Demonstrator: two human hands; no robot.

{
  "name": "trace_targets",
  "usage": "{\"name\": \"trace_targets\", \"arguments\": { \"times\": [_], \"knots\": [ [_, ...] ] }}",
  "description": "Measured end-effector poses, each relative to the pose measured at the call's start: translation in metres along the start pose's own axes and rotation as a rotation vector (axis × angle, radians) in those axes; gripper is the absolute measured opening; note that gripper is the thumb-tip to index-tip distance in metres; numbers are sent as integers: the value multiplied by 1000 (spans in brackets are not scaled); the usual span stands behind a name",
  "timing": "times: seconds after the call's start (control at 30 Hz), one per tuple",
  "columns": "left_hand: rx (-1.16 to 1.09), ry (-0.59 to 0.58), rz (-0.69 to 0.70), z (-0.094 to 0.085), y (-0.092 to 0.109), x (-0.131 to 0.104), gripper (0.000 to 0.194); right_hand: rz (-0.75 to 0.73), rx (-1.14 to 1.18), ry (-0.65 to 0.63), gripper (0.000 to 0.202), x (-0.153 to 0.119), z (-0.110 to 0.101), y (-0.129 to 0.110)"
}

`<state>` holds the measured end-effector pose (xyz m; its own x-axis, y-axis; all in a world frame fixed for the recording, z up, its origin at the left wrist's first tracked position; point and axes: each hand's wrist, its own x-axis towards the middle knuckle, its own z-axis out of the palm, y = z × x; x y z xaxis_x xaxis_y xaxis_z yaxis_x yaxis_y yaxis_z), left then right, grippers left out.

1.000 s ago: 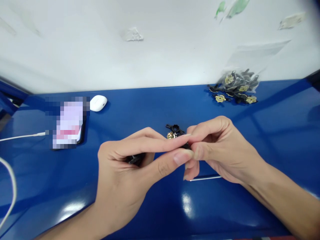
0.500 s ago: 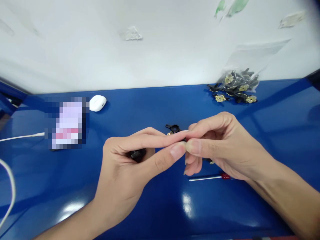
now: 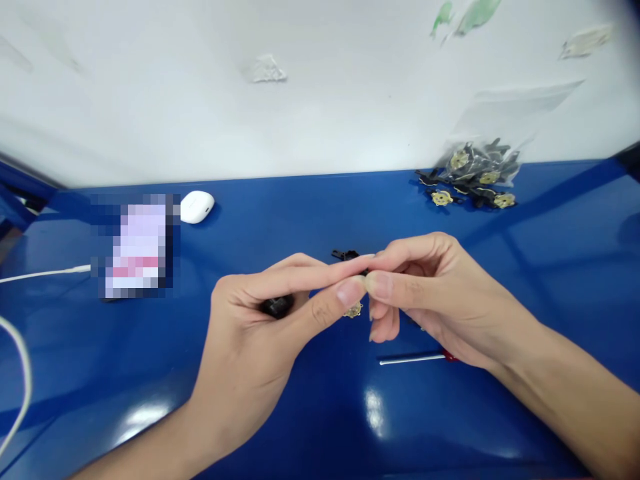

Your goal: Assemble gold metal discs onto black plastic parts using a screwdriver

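Beyond the hands, pale wall (image 3: 340, 120), upright, meeting far edge of glossy blue counter (image 3: 280, 213). Torn white patch (image 3: 269, 69) on wall; green scraps (image 3: 477, 16) higher, toward right-hand side. Light glare on counter below both hands. Blue frame (image 3: 25, 183) far left of left hand.

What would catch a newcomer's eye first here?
The two bare hands, left hand and right hand, meet fingertip to fingertip at the centre, pinching a small black part that the fingers mostly hide. Next, the clear bag of black and gold parts stands out at the blue table's far right, against the white wall. The white case draws the eye at left, beside the pixelated phone.
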<state>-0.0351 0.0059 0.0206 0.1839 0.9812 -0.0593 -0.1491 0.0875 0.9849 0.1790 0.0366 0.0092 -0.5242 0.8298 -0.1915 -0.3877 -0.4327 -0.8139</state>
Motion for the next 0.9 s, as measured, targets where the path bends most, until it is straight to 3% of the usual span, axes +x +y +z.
{"name": "trace_targets", "arguments": {
  "times": [0.3,0.9],
  "knots": [
    [61,59,19,1,-3,1,21,-19,-27,89,8,6,4,5],
    [233,145,95,-3,-6,-1,21,-88,-131,146,9,3,6,8]
  ]
}}
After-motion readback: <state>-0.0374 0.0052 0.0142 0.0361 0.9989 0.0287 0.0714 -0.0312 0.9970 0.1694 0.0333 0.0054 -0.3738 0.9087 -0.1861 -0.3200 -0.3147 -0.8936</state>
